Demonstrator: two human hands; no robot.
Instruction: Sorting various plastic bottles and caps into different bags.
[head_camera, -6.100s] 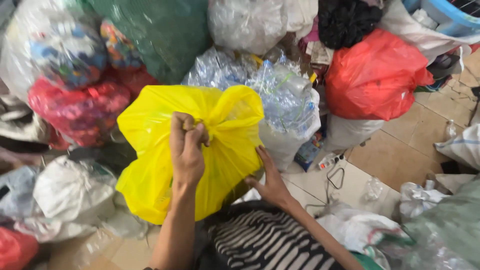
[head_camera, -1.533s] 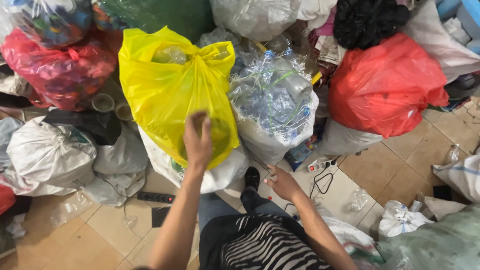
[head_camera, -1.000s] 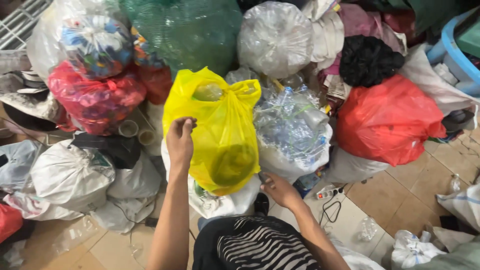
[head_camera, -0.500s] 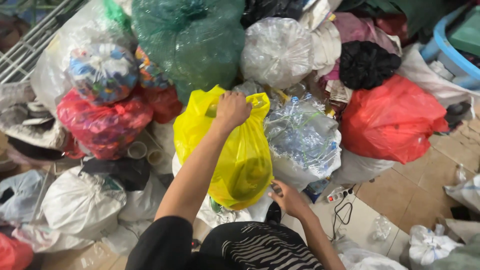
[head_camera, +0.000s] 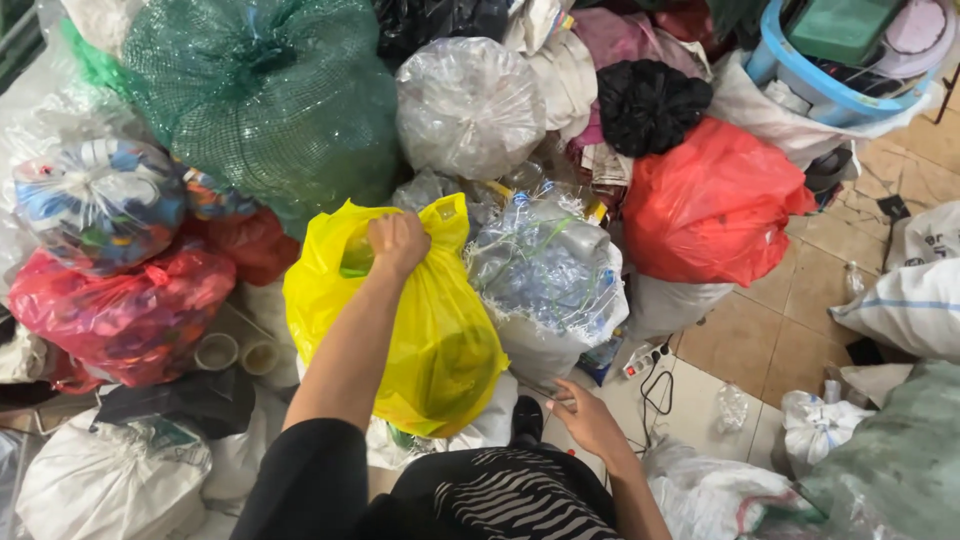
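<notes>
1. Yellow plastic, thin and glossy: the yellow bag (head_camera: 420, 330) hangs in front of you against the heap, between the red bag (head_camera: 120, 310) on one side and the clear bag of crushed bottles (head_camera: 545, 280) on the other.
2. Your left hand (head_camera: 397, 243) is closed in a fist around the gathered top of the yellow bag, at its handles, and carries it from there.
3. Your right hand (head_camera: 590, 420) is low by your knee, fingers spread and loose, holding nothing; its fingertips lie near the foot of the clear bag of crushed bottles.
4. The film looks soft and slippery. It will likely sag and swing rather than keep a shape, so the bunched handles are the sound place to grip.
5. A darker, rounded load shows through the lower half. Judging from the taut sides, the weight sits low and is moderate; supporting the bottom would spare the handles.
6. Thin film may tear on sharp edges, and the crushed bottles beside it look jagged.
7. Behind stand a green net sack (head_camera: 260, 100) and a large red sack (head_camera: 710, 205); the tiled floor (head_camera: 740, 340) shows to your right.
</notes>
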